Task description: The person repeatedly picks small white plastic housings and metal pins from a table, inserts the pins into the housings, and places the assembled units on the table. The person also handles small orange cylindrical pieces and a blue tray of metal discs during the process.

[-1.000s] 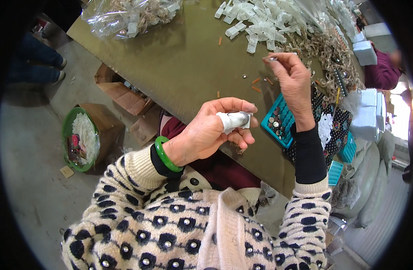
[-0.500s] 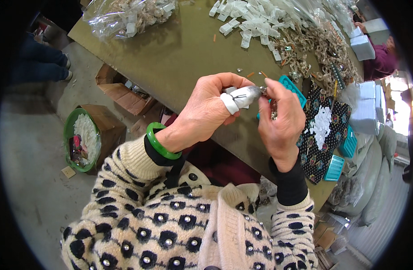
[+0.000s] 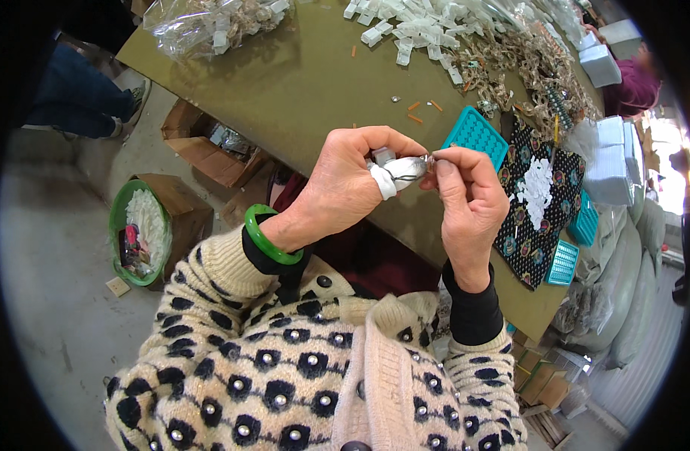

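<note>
Over the table's near edge, my left hand (image 3: 341,177) is closed, its thumb wrapped in a white covering (image 3: 394,177) with dark lines on it. A small pale translucent plastic piece (image 3: 383,155) shows between its thumb and index finger. At the thumb tip, a tiny shiny piece (image 3: 429,159) is pinched; its kind is too small to make out. My right hand (image 3: 472,199) is closed in a pinch, its thumb and index finger meeting that same tiny piece from the right. Just beyond the right hand lies a teal tray with rows of cells (image 3: 478,137).
White plastic pieces (image 3: 435,34) and tangled brownish strips (image 3: 544,83) cover the far right of the table (image 3: 322,90). A dark patterned cloth (image 3: 521,248) bears white bits (image 3: 537,192). On the floor at left stand an open carton (image 3: 202,161) and a green-rimmed bin (image 3: 119,263).
My right hand's thumb and index finger have shifted slightly down and closed in more on the tiny piece. The view has moved a little, showing more of the teal tray.
</note>
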{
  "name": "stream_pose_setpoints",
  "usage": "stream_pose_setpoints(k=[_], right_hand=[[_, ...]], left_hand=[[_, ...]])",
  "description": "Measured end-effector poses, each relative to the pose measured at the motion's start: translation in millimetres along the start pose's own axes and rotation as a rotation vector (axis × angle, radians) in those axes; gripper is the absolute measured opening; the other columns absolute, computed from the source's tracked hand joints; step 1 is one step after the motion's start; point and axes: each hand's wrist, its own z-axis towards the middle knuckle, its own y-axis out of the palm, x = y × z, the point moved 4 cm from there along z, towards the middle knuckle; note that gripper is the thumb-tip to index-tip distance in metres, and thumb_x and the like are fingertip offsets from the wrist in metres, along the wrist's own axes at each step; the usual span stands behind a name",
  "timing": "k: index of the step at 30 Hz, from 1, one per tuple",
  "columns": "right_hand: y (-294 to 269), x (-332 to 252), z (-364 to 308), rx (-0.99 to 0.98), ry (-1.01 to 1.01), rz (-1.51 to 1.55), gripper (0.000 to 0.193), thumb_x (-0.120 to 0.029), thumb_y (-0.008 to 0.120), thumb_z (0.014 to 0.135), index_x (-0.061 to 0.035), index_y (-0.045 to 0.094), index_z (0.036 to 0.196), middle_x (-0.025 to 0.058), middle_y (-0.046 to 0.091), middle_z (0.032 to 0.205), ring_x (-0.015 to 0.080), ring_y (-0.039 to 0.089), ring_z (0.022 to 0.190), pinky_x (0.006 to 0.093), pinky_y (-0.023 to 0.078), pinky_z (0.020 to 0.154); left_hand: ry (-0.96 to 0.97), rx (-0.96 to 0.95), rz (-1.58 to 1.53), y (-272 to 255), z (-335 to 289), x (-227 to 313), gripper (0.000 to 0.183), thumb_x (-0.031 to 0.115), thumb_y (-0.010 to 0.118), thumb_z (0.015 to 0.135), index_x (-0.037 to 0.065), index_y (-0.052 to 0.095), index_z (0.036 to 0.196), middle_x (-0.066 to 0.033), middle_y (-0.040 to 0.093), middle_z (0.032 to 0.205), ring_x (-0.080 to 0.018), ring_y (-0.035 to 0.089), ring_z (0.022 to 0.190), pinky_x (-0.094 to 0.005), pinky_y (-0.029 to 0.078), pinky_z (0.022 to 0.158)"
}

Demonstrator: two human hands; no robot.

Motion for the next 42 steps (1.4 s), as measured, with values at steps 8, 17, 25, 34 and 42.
stream_pose_setpoints(k=[8,17,25,34,42], right_hand=[[3,-2,-7,-0.016,0.054,0.067,0.008,-0.001,0.061,0.092,0.0016,0.061,0.099,0.0034,0.065,0.088,0.0076,0.06,0.075,0.0211,0.048,0.066],[1,-7,-15,-0.015,0.054,-0.076,0.011,-0.004,0.062,0.092,0.0013,0.061,0.102,0.0031,0.066,0.088,0.0077,0.06,0.077,0.0211,0.048,0.07],[6,-1,-15,0.074,0.156,0.235,0.012,-0.002,0.065,0.09,0.0016,0.063,0.101,0.0005,0.064,0.087,0.0041,0.056,0.072,0.018,0.044,0.063],[-1,-8,-6,-0.029,-0.172,-0.156,0.011,0.006,0.07,0.081,-0.0006,0.066,0.088,0.0002,0.06,0.075,0.0047,0.05,0.061,0.0186,0.037,0.051],[-3,-5,-5,-0.098,-0.12,-0.142,0.013,0.01,0.067,0.079,0.0001,0.061,0.086,0.0009,0.059,0.081,0.0044,0.052,0.067,0.0176,0.039,0.056]], left_hand=[[0.004,0.014,-0.129,6,-9,-3,0.017,0.003,0.068,0.086,0.001,0.069,0.102,-0.0007,0.066,0.084,-0.0041,0.06,0.07,-0.0168,0.049,0.058],[0.054,-0.03,-0.127,6,-14,-5,0.016,0.004,0.066,0.087,0.0,0.068,0.103,-0.0019,0.065,0.083,-0.0048,0.058,0.063,-0.018,0.043,0.052],[-0.1,-0.13,-0.761,10,-15,-21,0.022,0.014,0.065,0.091,0.004,0.061,0.11,-0.0078,0.065,0.089,-0.0111,0.059,0.065,-0.0205,0.042,0.049],[-0.232,-0.2,-0.897,9,-14,-25,0.019,0.02,0.062,0.094,0.005,0.06,0.106,-0.0103,0.064,0.087,-0.0137,0.059,0.064,-0.0217,0.041,0.047],[-0.328,-0.213,-0.929,14,-15,-25,0.016,0.021,0.062,0.094,0.006,0.059,0.1,-0.0084,0.061,0.082,-0.014,0.054,0.059,-0.0221,0.035,0.044]])
